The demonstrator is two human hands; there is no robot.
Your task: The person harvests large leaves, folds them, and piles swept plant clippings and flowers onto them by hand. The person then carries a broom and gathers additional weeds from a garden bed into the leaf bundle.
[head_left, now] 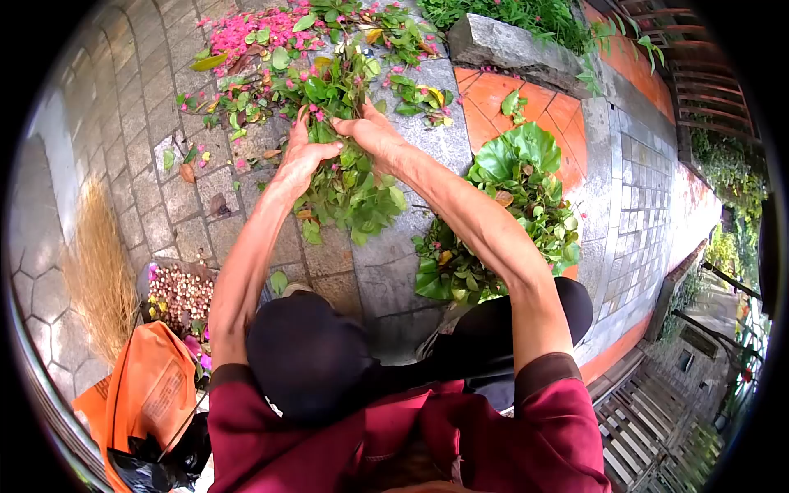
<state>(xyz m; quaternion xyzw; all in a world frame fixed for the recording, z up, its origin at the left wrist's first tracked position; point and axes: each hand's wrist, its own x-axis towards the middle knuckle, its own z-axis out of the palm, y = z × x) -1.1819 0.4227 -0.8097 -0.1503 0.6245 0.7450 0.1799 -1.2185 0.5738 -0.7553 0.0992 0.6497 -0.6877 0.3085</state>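
A bunch of leafy green cuttings [349, 193] hangs between both hands near the top middle, over the paving. My left hand [306, 154] wraps round its left side with the fingers partly hidden in the leaves. On the right side my right hand [371, 134] grips the same bunch, fingertips hidden behind it. Beyond the hands, pink petals [255, 33] and loose leaves lie scattered on the stones. A pile of green leaves [526, 205] rests to the right, beside the right forearm.
At lower left are a straw broom [100, 271], an orange bag [152, 382], a black plastic bag [160, 460] and a heap of small pale buds [181, 297]. A stone block [518, 53] lies at upper right, slatted benches [645, 419] at right.
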